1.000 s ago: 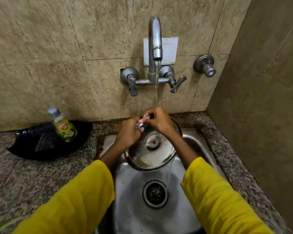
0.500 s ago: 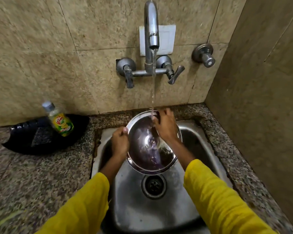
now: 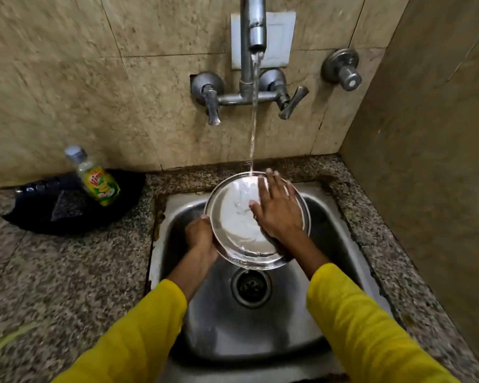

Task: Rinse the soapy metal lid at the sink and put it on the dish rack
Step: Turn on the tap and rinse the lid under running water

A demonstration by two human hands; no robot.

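The round metal lid (image 3: 234, 225) is held tilted over the steel sink (image 3: 263, 338), its hollow inner side facing me. Water from the tap (image 3: 256, 31) strikes its far rim and runs down the surface. My left hand (image 3: 201, 236) grips the lid's left edge from underneath. My right hand (image 3: 278, 208) lies flat with spread fingers on the right half of the inner surface. No dish rack is in view.
A dish-soap bottle (image 3: 96, 179) leans on a black tray (image 3: 67, 214) on the granite counter (image 3: 53, 286) at the left. The drain (image 3: 250, 286) sits below the lid. Tiled walls close in behind and on the right, with a valve (image 3: 343, 69).
The lid has been turned from handle side up to hollow side up and tilted under the stream. My right hand has moved from the rim onto the inner surface.
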